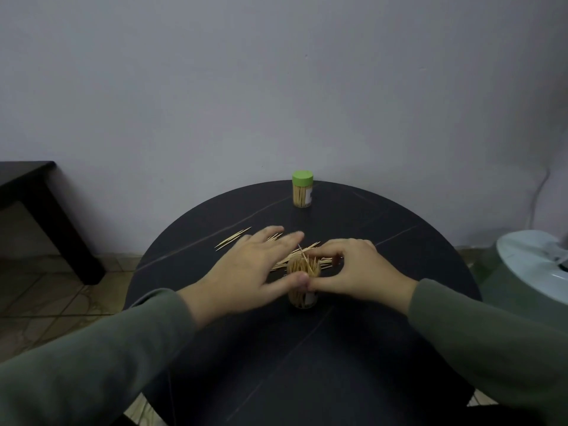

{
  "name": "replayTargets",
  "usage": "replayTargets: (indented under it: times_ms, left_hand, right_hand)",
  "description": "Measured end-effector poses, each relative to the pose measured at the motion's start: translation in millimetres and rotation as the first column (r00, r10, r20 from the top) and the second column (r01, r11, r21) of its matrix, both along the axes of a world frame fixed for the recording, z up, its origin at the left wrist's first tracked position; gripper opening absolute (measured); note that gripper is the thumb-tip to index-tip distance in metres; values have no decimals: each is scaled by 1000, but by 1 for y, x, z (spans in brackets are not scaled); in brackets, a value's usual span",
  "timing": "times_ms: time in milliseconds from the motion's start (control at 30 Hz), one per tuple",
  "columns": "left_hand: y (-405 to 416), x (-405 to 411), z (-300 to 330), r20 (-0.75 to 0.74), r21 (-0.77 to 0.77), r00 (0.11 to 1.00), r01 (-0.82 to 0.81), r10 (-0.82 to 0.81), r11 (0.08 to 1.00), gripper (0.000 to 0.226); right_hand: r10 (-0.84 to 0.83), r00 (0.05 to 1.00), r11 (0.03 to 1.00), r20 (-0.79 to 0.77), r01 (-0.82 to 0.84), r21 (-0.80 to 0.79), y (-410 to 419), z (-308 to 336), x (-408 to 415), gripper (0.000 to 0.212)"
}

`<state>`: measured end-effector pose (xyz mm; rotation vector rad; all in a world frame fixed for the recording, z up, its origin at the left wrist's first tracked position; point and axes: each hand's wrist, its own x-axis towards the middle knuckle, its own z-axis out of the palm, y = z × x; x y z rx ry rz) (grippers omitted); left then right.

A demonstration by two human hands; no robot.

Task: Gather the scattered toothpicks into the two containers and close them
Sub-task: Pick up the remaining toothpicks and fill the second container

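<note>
An open clear container (302, 298) full of toothpicks stands upright in the middle of the round black table (384, 235). My right hand (353, 269) curls round its right side at the rim. My left hand (246, 265) lies with fingers spread flat just left of the open container, its thumb touching the rim. Loose toothpicks (232, 238) lie scattered behind my hands. A second container with a green lid (302, 189) on it stands at the table's far edge. The open container's lid is not visible.
A dark low table (37, 204) stands at the left by the wall. A pale green and white appliance (528, 265) sits to the right of the round table. Tiled floor shows at the lower left.
</note>
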<state>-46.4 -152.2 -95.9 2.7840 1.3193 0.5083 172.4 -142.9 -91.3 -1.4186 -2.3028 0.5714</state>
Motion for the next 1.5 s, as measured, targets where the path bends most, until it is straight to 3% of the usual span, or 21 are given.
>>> replayTargets:
  times_ms: [100,200,367,500,600,733,867,1000,1067,1167,1233,1300,1400,1500]
  left_hand:
    - [2,-4,-4,40,27,979,201,-202,979,58]
    - [3,-2,-9,43,108,952,298,-304,948,48]
    - [8,-1,-9,-136,297,963,264,-233,918,44]
    - [7,-4,-10,-127,313,967,249,-219,916,47]
    - [9,-9,-6,-72,274,984,176,-162,946,48]
    - [10,-15,-6,-91,126,966,252,-242,959,49]
    - [10,-14,-4,-21,104,975,224,-223,969,52]
    - [8,-14,-4,-77,64,958,282,-277,957,53]
    - [8,-14,-3,-14,37,957,292,-291,956,48]
    - [11,-14,-2,138,54,969,200,-206,978,41]
    - [16,-15,-5,155,130,985,60,-80,990,36]
    - [20,-17,-8,108,167,994,-55,37,984,26]
    - [22,-15,-13,-72,12,986,-148,148,989,21]
    - [21,-6,-18,-135,-105,979,-165,150,981,22]
  right_hand:
    - [10,1000,1000,-25,-10,2,2,-4,1,65]
    - [-4,998,1000,-57,3,-20,4,-7,2,80]
    - [-9,999,1000,-40,8,-29,4,-7,1,68]
    - [-11,1000,1000,-22,10,-29,3,-6,2,72]
    - [-21,1000,999,-3,21,-32,3,-5,4,84]
    - [-32,1000,998,-1,32,-47,1,-4,3,88]
    - [-2,1000,1000,2,2,-26,-1,1,2,74]
    - [32,999,999,-5,-32,-33,-2,3,2,68]
    - [68,998,996,-6,-68,-49,-2,5,2,65]
    - [155,986,985,60,-150,-87,-1,10,7,56]
    - [221,960,974,172,-211,-79,1,15,13,61]
    - [236,940,972,245,-228,-58,5,18,19,54]
    - [145,919,986,366,-165,22,15,16,24,46]
    - [90,848,990,522,-132,44,23,11,27,41]
